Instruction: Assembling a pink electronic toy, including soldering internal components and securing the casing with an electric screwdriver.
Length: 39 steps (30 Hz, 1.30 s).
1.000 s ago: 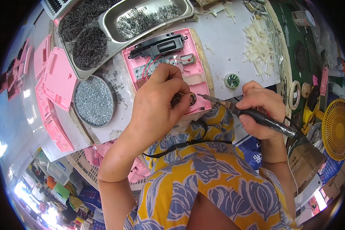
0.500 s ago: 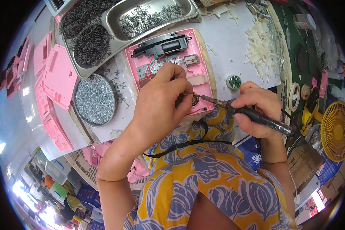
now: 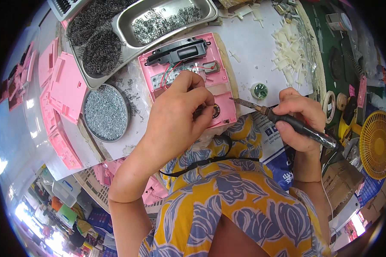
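My right hand (image 3: 301, 116) grips a soldering iron (image 3: 302, 128) by its black handle. The iron's tip points left and stands just off the right edge of a pink plastic housing (image 3: 221, 79). My left hand (image 3: 176, 112) is over the housing, thumb and fingers pinched together; whatever they hold is hidden. Beside those fingertips sits a round black part (image 3: 216, 111) in the housing's near end. A black module (image 3: 178, 52) lies across the far end, with red and green wires (image 3: 170, 70) below it and a small metal motor (image 3: 211, 67) to the right.
A small round pot (image 3: 259, 91) stands right of the housing. On the left are a round tin of screws (image 3: 106, 112) and stacked pink panels (image 3: 67, 88). Metal trays of springs (image 3: 123, 29) lie behind; white plastic parts (image 3: 288, 53) are heaped at the right, near a yellow fan (image 3: 374, 139).
The soldering iron has been drawn back to the right, its tip leaving the round black part. My left hand keeps its pinch over the housing, nearly unmoved.
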### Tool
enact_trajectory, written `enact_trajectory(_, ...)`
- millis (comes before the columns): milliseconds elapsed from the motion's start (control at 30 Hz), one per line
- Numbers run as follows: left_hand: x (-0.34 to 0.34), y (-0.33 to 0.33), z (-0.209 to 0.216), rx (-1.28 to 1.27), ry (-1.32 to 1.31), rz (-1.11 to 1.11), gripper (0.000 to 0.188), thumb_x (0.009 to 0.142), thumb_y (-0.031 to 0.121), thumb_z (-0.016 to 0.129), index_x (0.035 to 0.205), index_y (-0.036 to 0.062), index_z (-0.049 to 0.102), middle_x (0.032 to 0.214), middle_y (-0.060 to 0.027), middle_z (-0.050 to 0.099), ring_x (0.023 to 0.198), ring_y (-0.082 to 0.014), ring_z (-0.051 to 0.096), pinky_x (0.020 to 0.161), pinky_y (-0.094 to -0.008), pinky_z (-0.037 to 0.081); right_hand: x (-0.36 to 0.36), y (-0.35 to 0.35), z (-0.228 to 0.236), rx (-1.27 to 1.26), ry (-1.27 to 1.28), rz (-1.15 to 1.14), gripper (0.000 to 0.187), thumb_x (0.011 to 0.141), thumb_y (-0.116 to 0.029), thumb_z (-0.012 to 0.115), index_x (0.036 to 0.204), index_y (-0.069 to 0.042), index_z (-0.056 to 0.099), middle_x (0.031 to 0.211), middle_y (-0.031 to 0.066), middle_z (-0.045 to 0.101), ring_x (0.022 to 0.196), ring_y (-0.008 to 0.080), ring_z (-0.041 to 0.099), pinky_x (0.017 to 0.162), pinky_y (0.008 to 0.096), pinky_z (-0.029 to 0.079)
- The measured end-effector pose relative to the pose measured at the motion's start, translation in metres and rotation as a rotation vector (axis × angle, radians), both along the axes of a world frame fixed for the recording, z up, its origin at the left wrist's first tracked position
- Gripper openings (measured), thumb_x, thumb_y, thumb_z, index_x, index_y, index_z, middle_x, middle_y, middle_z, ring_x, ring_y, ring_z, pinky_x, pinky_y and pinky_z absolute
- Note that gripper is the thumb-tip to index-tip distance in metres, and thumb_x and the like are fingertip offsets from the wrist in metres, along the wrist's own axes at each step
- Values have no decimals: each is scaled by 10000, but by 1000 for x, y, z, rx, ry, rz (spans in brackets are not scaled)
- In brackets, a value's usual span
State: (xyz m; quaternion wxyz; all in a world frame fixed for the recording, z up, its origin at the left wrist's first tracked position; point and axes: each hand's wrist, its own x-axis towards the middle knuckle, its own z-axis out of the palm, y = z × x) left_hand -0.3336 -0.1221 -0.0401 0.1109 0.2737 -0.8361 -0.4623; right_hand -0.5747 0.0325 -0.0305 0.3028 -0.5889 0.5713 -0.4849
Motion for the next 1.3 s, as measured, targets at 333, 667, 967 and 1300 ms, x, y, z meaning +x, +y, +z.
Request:
enact_trajectory(333,0,-8,1,-202,-19,-208,176,786,-8,742,937,65,691,998,-74,607,827,-268,668,705,-356,559,-2,-1,-1,-6,-15,18,243,742,-104,794,952,-6,721,664,28,544,608,165,487,574,296,384)
enact_trajectory(667,-8,-24,11,-343,-68,-423,214,769,28,718,968,99,685,1032,-65,629,869,-285,679,677,-396,546,1,-4,1,-24,13,76,249,738,-135,808,939,-13,724,655,33,596,570,184,490,600,329,416)
enact_trajectory(967,-15,-29,10,-356,-100,-499,121,804,97,668,925,85,667,962,-65,593,840,-290,657,671,-403,531,5,-12,0,11,60,167,237,723,-121,816,925,-37,726,685,62,663,554,231,571,658,347,467)
enact_trajectory(1300,-18,-30,8,-434,-18,-526,90,803,128,678,871,70,666,894,-76,580,823,-269,665,639,-409,548,7,-16,3,25,73,174,246,695,-92,814,920,-47,725,690,60,668,558,236,592,679,350,488)
